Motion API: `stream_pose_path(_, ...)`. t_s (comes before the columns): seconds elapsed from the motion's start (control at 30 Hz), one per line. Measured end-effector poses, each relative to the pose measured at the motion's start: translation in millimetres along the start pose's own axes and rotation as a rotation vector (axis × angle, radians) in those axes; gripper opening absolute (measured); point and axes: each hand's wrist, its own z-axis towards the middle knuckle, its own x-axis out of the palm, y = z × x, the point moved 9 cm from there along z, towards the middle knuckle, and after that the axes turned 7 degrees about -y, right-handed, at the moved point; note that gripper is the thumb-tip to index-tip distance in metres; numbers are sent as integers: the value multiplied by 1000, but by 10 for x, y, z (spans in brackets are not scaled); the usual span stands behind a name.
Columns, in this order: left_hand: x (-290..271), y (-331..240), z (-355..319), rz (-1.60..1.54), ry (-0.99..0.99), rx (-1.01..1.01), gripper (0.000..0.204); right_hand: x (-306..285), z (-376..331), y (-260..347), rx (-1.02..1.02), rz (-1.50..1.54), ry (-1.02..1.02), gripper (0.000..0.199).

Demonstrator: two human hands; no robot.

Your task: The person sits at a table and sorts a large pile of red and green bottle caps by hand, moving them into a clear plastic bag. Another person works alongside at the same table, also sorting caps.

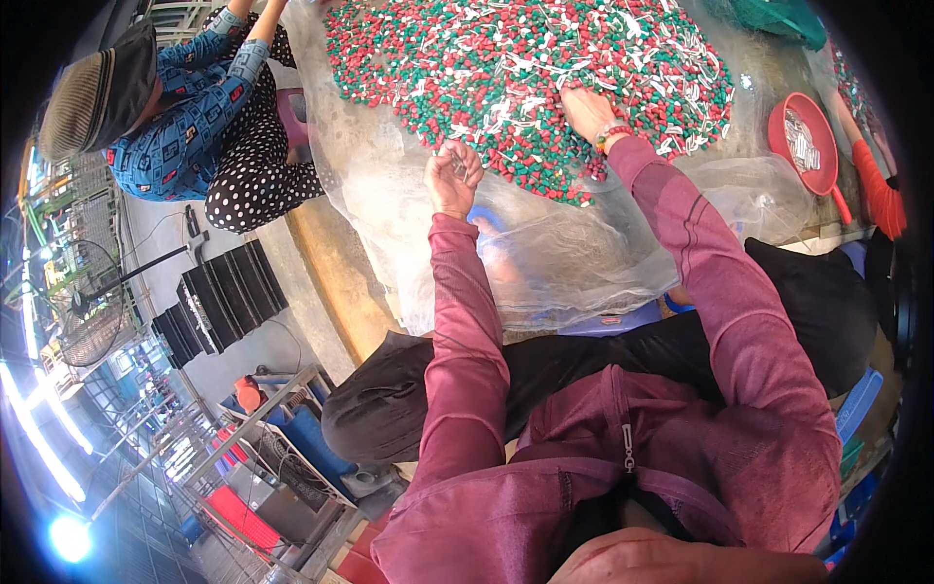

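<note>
A big heap of small red, green and white plastic pieces lies on a clear plastic sheet over the table. My left hand is held just off the heap's near edge, fingers curled around a few small metal pieces. My right hand rests palm down in the heap, fingers spread among the pieces; a beaded bracelet circles its wrist. Both arms wear maroon sleeves.
A red round pan with metal bits sits at the right, beside another person's red sleeve. A person in blue and polka-dot clothes sits at the left. A fan and racks stand on the floor at the left.
</note>
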Motion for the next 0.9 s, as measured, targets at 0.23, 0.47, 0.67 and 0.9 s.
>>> stream_pose_path(0.23, -255, 192, 266, 604, -379, -142, 29, 449, -440, -208, 85, 187, 274, 20)
stream_pose_path(0.47, -447, 421, 273, 2042, -741, -14, 38, 155, -817, -258, 570, 1768, 484, 14)
stream_pose_path(0.67, -429, 560, 281, 725, -434, -139, 21, -646, -663, 59, 189, 2245, 585, 20)
stream_pose_path(0.9, 273, 352, 402, 176, -168, -93, 15, -849, -555, 166, 67, 2172, 586, 30)
